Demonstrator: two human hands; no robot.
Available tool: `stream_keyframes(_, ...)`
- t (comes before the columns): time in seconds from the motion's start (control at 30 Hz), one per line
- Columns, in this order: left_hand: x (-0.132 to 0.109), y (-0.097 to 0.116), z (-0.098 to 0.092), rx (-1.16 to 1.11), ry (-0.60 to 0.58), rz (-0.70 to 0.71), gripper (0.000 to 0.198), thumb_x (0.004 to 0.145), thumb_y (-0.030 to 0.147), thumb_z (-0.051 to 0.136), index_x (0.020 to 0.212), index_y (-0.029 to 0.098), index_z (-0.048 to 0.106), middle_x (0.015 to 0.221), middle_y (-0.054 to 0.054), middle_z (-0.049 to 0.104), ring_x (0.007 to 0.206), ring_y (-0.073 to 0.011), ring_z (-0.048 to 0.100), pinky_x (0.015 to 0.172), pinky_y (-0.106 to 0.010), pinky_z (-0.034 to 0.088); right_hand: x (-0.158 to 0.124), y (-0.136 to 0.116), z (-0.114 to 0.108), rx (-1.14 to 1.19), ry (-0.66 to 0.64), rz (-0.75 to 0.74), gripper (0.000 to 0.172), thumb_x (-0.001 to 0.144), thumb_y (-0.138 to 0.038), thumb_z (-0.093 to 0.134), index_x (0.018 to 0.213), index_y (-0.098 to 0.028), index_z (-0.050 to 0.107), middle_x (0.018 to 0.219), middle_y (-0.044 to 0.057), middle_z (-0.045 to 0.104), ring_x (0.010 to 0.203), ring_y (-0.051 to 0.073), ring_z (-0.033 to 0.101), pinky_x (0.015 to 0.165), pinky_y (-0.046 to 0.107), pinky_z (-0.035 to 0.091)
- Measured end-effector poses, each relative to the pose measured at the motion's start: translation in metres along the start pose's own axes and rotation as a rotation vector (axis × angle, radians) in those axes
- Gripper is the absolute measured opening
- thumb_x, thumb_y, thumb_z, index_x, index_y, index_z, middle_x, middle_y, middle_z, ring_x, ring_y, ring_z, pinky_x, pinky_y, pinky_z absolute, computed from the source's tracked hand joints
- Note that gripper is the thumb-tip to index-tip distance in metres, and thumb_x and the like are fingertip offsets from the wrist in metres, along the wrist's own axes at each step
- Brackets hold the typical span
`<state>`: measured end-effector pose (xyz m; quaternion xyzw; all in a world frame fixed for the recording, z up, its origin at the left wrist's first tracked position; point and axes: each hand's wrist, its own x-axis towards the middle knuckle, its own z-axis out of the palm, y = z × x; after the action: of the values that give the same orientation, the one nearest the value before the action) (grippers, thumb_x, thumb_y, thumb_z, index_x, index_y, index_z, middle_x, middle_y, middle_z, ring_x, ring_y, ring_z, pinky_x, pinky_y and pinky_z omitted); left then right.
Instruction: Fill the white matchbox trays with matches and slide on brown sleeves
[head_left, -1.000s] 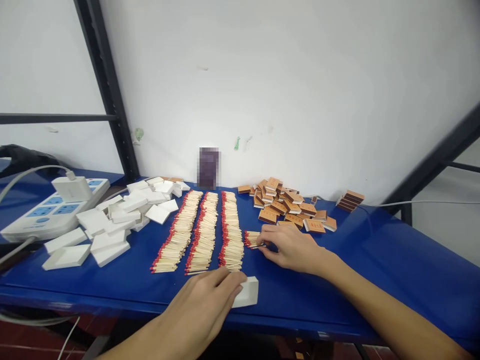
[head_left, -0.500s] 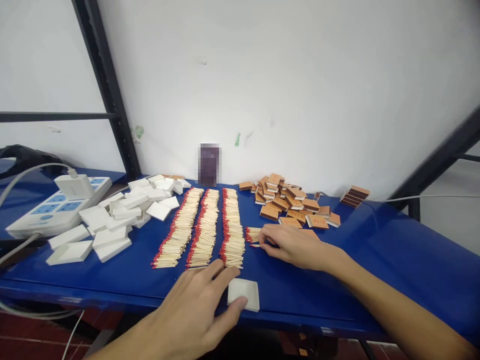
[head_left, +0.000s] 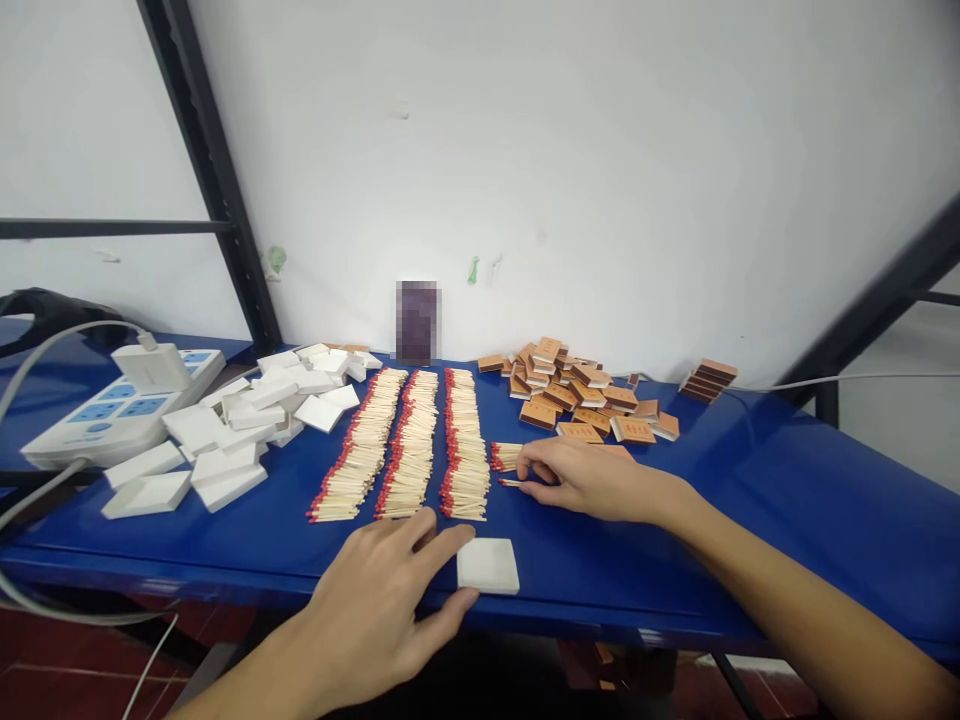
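My left hand [head_left: 401, 590] rests at the table's front edge. Its thumb and index finger straddle the left end of a small white matchbox tray [head_left: 488, 566], at the tray's far and near edges. Farther to the right, my right hand [head_left: 574, 478] pinches a red-tipped match [head_left: 511, 484] between thumb and fingers. Just beyond that match lies a short bundle of matches [head_left: 505, 457], its right end hidden by my fingers. Three long rows of matches, left [head_left: 360, 450], middle [head_left: 409, 450] and right [head_left: 465, 450], lie on the table with red heads to the left.
White trays [head_left: 247, 415] are heaped on the left, beside a power strip [head_left: 97, 415] with a charger. Brown matchboxes [head_left: 562, 390] pile up at the back right, with a neat stack [head_left: 708, 380] farther right. A blurred dark rectangle [head_left: 418, 322] stands against the wall.
The camera view has shifted slightly. My left thumb has slid left from over the tray to its near edge. My right hand stays by the short bundle.
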<state>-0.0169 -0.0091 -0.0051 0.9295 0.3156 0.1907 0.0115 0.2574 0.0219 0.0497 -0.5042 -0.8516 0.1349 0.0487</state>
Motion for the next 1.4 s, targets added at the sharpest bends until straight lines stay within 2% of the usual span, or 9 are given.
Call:
stream_keyframes(0.2, 0.001, 0.002, -0.001, -0.061, 0.023, -0.041, 0.034, 0.092, 0.038, 0.057, 0.123, 0.026, 0.056, 0.105, -0.005, 0.065, 0.091, -0.0263, 0.069, 0.075, -0.041, 0.055, -0.003, 0.001, 0.003, 0.022, 0.047, -0.077, 0.018, 0.096, -0.025, 0.047, 0.082, -0.018, 0.054, 0.071, -0.001, 0.052, 0.061, 0.012, 0.044, 0.060, 0.025, 0.034)
stream_keyframes(0.3, 0.003, 0.003, -0.002, -0.113, 0.027, -0.071, 0.028, 0.089, 0.037, 0.060, 0.115, 0.025, 0.059, 0.098, -0.003, 0.066, 0.083, -0.0235, 0.068, 0.070, -0.037, 0.053, -0.009, -0.012, 0.001, 0.044, 0.081, -0.124, 0.015, 0.095, -0.025, 0.050, 0.083, -0.019, 0.056, 0.069, -0.003, 0.050, 0.060, 0.011, 0.042, 0.059, 0.024, 0.032)
stream_keyframes(0.43, 0.006, 0.003, -0.003, -0.149, 0.044, -0.084, 0.023, 0.086, 0.035, 0.064, 0.107, 0.024, 0.061, 0.090, 0.000, 0.067, 0.075, -0.0203, 0.066, 0.064, -0.032, 0.047, -0.016, -0.039, 0.004, 0.133, -0.004, -0.252, 0.001, 0.088, -0.019, 0.059, 0.087, -0.020, 0.060, 0.072, -0.004, 0.054, 0.060, 0.009, 0.045, 0.058, 0.022, 0.033)
stream_keyframes(0.6, 0.004, 0.003, 0.000, -0.161, 0.086, -0.044, 0.023, 0.088, 0.031, 0.063, 0.110, 0.025, 0.059, 0.084, 0.002, 0.066, 0.070, -0.0177, 0.064, 0.060, -0.029, 0.043, -0.018, -0.052, 0.012, 0.164, -0.031, -0.313, 0.002, 0.089, -0.019, 0.060, 0.091, -0.019, 0.061, 0.077, -0.003, 0.060, 0.065, 0.009, 0.051, 0.062, 0.021, 0.036)
stream_keyframes(0.77, 0.003, 0.002, 0.001, -0.161, 0.112, -0.048, 0.029, 0.087, 0.030, 0.063, 0.116, 0.026, 0.058, 0.086, 0.002, 0.066, 0.068, -0.0166, 0.064, 0.060, -0.028, 0.042, -0.019, -0.040, 0.003, 0.126, 0.074, -0.260, 0.010, 0.092, -0.027, 0.059, 0.086, -0.020, 0.060, 0.070, -0.005, 0.051, 0.060, 0.009, 0.044, 0.058, 0.022, 0.033)
stream_keyframes(0.83, 0.004, 0.003, -0.002, -0.195, 0.096, -0.059, 0.027, 0.087, 0.032, 0.063, 0.113, 0.026, 0.060, 0.083, 0.003, 0.065, 0.068, -0.0159, 0.062, 0.060, -0.028, 0.042, -0.017, -0.030, -0.001, 0.061, 0.158, -0.199, 0.012, 0.094, -0.029, 0.056, 0.088, -0.020, 0.061, 0.068, -0.004, 0.048, 0.059, 0.010, 0.044, 0.058, 0.023, 0.032)
stream_keyframes(0.93, 0.006, 0.003, -0.009, -0.272, 0.030, -0.089, 0.019, 0.087, 0.036, 0.062, 0.103, 0.025, 0.062, 0.076, 0.004, 0.061, 0.065, -0.0146, 0.059, 0.060, -0.027, 0.040, -0.011, -0.010, 0.000, -0.047, 0.246, -0.106, 0.012, 0.093, -0.027, 0.055, 0.098, -0.020, 0.063, 0.072, -0.002, 0.054, 0.063, 0.012, 0.049, 0.060, 0.025, 0.033)
stream_keyframes(1.1, 0.007, 0.001, -0.012, -0.339, -0.005, -0.152, 0.018, 0.084, 0.038, 0.065, 0.096, 0.025, 0.062, 0.073, 0.005, 0.057, 0.064, -0.0134, 0.055, 0.059, -0.027, 0.039, 0.002, 0.014, 0.009, -0.133, 0.227, -0.066, 0.014, 0.095, -0.026, 0.052, 0.096, -0.019, 0.064, 0.085, 0.004, 0.065, 0.075, 0.016, 0.057, 0.067, 0.027, 0.037)
stream_keyframes(1.4, 0.005, -0.001, -0.009, -0.336, 0.086, -0.122, 0.028, 0.080, 0.029, 0.069, 0.107, 0.026, 0.061, 0.087, 0.003, 0.061, 0.068, -0.0133, 0.055, 0.063, -0.026, 0.044, 0.005, 0.013, 0.009, -0.184, 0.185, -0.057, 0.015, 0.096, -0.024, 0.051, 0.095, -0.018, 0.065, 0.087, 0.005, 0.067, 0.079, 0.018, 0.059, 0.070, 0.029, 0.039)
